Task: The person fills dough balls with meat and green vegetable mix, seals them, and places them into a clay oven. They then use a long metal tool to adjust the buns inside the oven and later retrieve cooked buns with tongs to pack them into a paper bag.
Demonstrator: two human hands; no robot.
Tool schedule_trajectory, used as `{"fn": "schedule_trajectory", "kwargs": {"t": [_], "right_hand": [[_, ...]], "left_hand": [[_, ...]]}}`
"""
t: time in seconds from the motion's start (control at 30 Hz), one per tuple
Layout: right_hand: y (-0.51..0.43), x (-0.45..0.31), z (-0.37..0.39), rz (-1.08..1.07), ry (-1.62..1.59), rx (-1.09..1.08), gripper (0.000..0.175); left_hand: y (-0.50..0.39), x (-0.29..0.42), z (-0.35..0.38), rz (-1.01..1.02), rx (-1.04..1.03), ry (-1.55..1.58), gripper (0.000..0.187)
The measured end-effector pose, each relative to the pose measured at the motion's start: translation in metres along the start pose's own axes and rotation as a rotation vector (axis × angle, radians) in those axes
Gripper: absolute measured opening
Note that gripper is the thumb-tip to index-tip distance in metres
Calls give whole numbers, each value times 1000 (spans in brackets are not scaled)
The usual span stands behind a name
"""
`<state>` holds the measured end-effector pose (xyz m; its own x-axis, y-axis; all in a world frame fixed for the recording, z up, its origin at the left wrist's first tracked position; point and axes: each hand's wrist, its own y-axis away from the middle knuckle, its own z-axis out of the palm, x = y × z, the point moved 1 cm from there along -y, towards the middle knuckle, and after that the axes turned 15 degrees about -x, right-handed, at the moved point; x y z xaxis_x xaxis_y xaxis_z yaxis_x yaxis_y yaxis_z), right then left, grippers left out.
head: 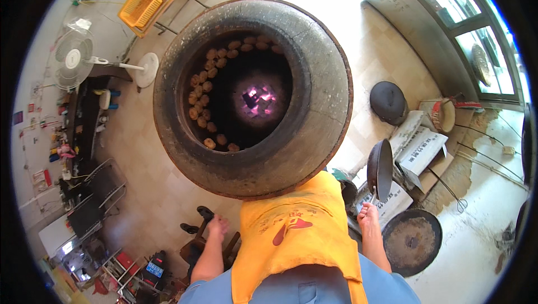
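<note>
My right hand point(368, 215) grips the handle of a dark metal pan point(380, 170), which is tilted up on edge. Nothing shows in my left hand point(219, 225), which hangs at my left side with loosely spread fingers. Straight before me stands a large round clay oven point(323, 93) with a wide open mouth. Browned round cakes point(204, 100) cling in rows to its inner wall, mostly along the left and far sides. Glowing charcoal point(260, 100) lies at the bottom. My yellow apron point(294, 228) comes close to the oven's near rim.
A large round dark lid or pan point(412, 243) lies right of my arm, near printed cardboard boxes point(421, 150). Farther off are a black round pan-like thing point(387, 101) and a bucket point(442, 115). Left stand a white fan point(73, 58) and a wooden stool point(194, 248); yellow baskets point(141, 7) sit beyond.
</note>
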<state>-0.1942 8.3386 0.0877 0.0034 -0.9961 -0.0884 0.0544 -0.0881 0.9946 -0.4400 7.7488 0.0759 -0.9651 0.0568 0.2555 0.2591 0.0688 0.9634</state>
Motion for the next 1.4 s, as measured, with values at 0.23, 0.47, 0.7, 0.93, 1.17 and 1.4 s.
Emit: {"fn": "schedule_trajectory", "kwargs": {"t": [0.23,0.47,0.7,0.93,1.17,1.4], "right_hand": [[-3,-81,-12,-1,15,53,38],[28,-103,-55,-180,-59,-11,30],[51,-167,-88,-235,-121,40,27],[47,-257,-131,-284,-168,-17,24],[67,-353,-117,-402,-105,117,22],[61,-459,-101,-447,-163,80,21]], "left_hand": [[32,-36,112,-14,12,-117,43],[16,-25,186,-88,-96,-212,50],[18,-25,275,-125,-179,-342,48],[9,-11,406,-116,-227,-526,46],[1,68,546,-1,-294,-608,45],[-17,140,669,51,-350,-742,43]]}}
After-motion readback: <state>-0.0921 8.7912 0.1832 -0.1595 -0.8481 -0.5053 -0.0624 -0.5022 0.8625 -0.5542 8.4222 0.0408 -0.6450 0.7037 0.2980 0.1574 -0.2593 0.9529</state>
